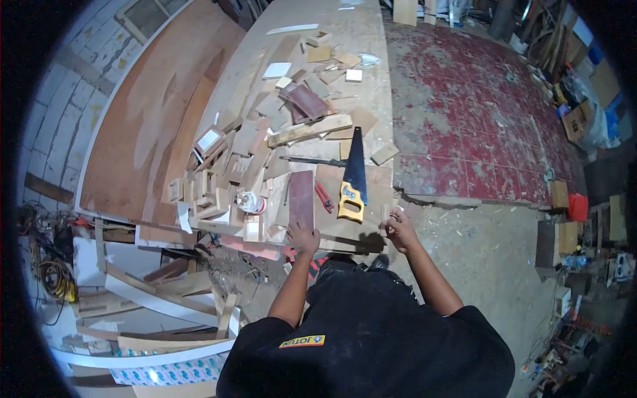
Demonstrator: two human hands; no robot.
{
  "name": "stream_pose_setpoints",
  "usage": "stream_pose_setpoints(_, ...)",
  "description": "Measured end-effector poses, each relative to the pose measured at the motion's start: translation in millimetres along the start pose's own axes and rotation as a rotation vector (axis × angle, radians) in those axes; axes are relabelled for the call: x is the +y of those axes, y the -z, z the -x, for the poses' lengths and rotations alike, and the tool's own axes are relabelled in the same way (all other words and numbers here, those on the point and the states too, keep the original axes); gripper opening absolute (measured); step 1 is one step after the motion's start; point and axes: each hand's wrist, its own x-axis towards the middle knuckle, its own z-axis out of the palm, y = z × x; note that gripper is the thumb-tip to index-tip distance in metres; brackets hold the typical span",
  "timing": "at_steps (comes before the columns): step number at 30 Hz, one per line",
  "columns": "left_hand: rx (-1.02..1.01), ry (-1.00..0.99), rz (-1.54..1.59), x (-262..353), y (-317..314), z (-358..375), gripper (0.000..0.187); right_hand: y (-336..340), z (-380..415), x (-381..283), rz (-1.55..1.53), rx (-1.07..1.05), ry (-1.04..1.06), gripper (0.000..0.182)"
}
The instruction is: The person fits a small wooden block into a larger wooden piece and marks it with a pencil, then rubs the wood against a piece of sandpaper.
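Note:
My left hand (304, 239) lies with its fingers spread on the near end of a reddish-brown strip (302, 196), which looks like sandpaper or a coated board. Beyond the table's right front corner, my right hand (401, 232) pinches a small wooden piece (385, 215), partly covered by the fingers. Between the hands lie a handsaw (355, 166) with a yellow handle and red-handled pliers (324, 198). A white bottle (250, 202) stands left of the strip. A dark, slim bar-like tool (313, 160) lies behind it.
Wood offcuts (249, 142) and a brown sanding sheet (307, 101) crowd the worktable (318, 13). A large plywood panel (136, 126) leans at left. Scrap boards (159, 288) pile up below it. Dusty red tiles (471, 119) cover the floor at right, with boxes (576, 123) beyond.

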Motion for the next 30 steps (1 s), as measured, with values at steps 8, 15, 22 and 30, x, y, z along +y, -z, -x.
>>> stream_pose_setpoints(8,-0.187,0.261,0.216,-15,24,-31,0.084,-57,-18,6,0.02,-0.057,-0.023,0.036)
stream_pose_setpoints(15,-0.23,0.333,0.116,-7,33,-61,0.089,-71,-28,9,-0.139,-0.013,-0.023,0.028)
stream_pose_setpoints(22,-0.213,0.123,1.037,-39,-17,-83,0.07,-54,-22,-9,0.022,0.25,0.181,0.014)
stream_pose_setpoints(30,-0.423,0.194,1.005,-47,-7,-87,0.047,1,6,-26,-0.207,0.398,0.184,0.021)
